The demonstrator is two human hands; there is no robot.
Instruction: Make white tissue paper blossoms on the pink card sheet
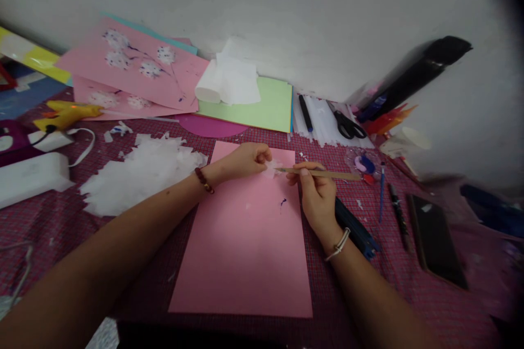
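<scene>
A pink sheet of paper lies upright in front of me, with a small dark blue paint mark in its right half. Over its upper part, my left hand is closed, its fingertips curled at a small white tissue paper piece. My right hand grips a thin wooden stick, pencil-like, between thumb and fingers. The stick's tip points left and meets the tissue piece; whether it is pushed into it is too blurred to tell. A pile of white tissue squares is left of the sheet.
Pink sheets with white tufted flowers, a tissue roll and green paper lie at the back. A yellow glue gun rests left. To the right are scissors, a stapler, a paintbrush and a phone.
</scene>
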